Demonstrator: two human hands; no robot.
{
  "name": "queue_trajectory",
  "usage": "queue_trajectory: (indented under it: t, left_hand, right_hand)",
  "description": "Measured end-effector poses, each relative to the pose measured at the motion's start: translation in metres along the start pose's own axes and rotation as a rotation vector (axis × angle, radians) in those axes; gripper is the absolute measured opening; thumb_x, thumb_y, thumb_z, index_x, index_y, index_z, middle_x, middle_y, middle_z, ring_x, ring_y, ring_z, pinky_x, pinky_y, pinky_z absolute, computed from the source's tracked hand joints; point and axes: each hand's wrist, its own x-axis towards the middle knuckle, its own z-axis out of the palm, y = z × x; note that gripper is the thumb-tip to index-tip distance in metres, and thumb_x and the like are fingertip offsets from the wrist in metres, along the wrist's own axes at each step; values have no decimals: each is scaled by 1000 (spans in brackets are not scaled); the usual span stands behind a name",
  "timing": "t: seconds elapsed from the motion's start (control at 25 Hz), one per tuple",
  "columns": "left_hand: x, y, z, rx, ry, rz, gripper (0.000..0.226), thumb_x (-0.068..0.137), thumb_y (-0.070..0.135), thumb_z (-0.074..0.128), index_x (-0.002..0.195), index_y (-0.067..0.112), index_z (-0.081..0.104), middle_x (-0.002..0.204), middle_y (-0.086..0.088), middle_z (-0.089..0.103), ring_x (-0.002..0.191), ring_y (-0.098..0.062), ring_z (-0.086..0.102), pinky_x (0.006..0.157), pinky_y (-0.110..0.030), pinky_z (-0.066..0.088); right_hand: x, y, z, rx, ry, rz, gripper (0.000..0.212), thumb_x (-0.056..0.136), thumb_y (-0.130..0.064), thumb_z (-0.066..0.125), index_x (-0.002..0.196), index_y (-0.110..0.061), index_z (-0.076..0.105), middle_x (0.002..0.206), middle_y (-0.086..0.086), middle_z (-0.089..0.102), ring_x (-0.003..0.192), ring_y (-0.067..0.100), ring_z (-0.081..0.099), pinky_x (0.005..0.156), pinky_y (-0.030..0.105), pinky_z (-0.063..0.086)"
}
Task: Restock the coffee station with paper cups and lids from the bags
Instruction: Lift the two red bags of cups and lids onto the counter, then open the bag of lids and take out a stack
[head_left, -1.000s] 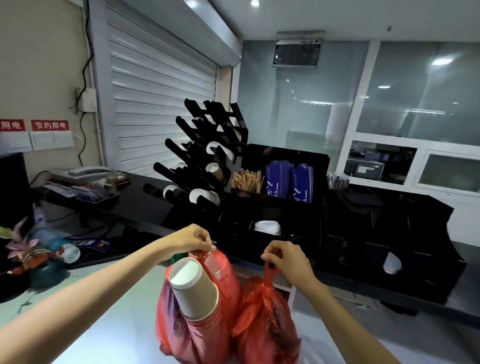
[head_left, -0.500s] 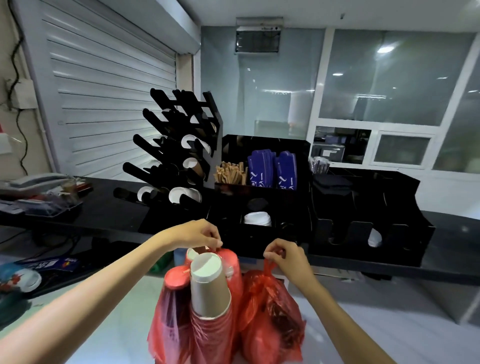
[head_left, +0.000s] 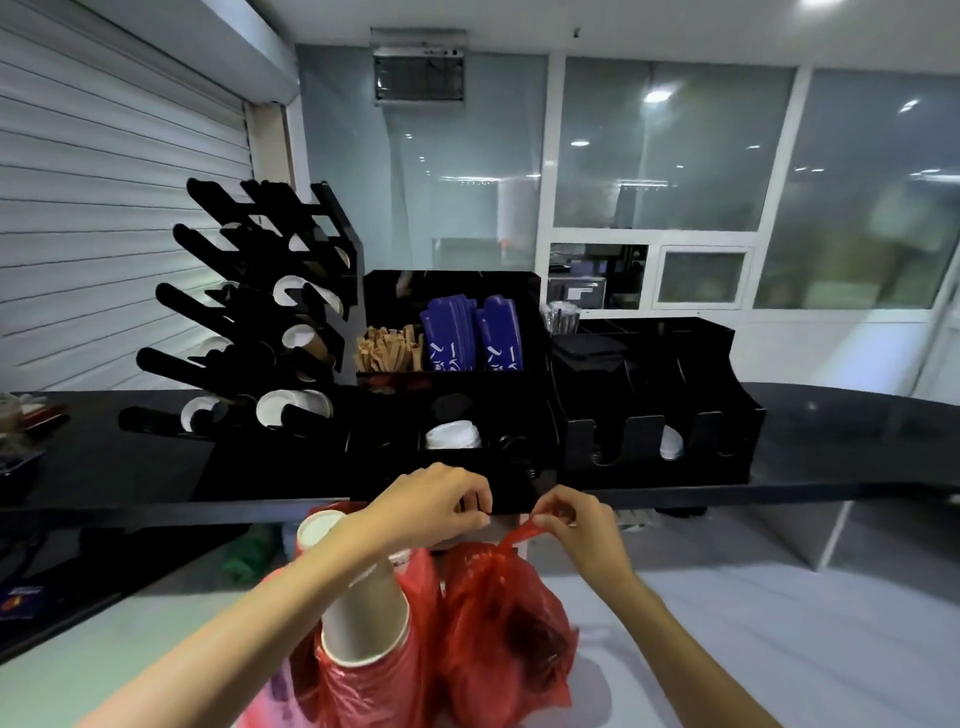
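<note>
Cups fill the left bag; each hand pinches bag handles, right bag contents unclear.

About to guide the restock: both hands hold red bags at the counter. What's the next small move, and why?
Probably set both bags down. The left hand and right hand each pinch a red bag's handle, left bag with paper cups, right bag, so neither is free for restocking.

Office coffee station: cup rack, stirrers, glass partitions.
</note>
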Motion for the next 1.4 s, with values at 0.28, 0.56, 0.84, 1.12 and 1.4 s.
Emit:
queue_trajectory:
  t: [0.28, 0.56, 0.84, 1.12, 1.4]
  left_hand:
    - [42, 29, 40, 154, -47, 77, 28, 91, 30, 62, 119, 33, 61, 120, 14, 60, 116, -9, 53, 80, -31, 47]
    - [84, 51, 103, 125, -95, 44, 48, 87, 41, 69, 132, 42, 52, 131, 17, 54, 123, -10, 48, 93, -33, 44]
    - [105, 61, 151, -16, -65, -22, 53, 86, 38, 67, 133, 50, 46, 138, 26, 49, 128, -4, 47, 103, -32, 43]
    - [111, 70, 184, -129, -54, -159, 47, 87, 34, 71, 132, 38, 59, 137, 16, 57, 130, -7, 49, 110, -32, 38]
    - [88, 102, 216, -77, 103, -409, 44, 85, 53, 68, 125, 37, 60, 131, 15, 54, 127, -11, 46, 98, -30, 40]
  right_hand:
    - [-1, 25, -48, 34, 18, -21, 19, 86, -6, 74, 77, -22, 69, 72, -10, 70, 72, 0, 64, 69, 11, 44]
    - [11, 69, -95, 95, 25, 4, 21, 87, -3, 71, 77, -21, 69, 71, -7, 71, 69, 4, 67, 68, 14, 47]
    - [8, 122, -113, 36, -79, 76, 17, 87, -13, 74, 76, -24, 67, 68, -7, 70, 64, 0, 66, 62, 16, 48]
    - [3, 164, -109, -85, -221, 125, 19, 88, -24, 74, 73, -32, 63, 73, -13, 67, 73, 5, 64, 65, 26, 51]
    - [-12, 189, -99, -173, -376, 28, 6, 90, -29, 72, 86, -27, 68, 79, -14, 67, 59, 0, 53, 59, 21, 44]
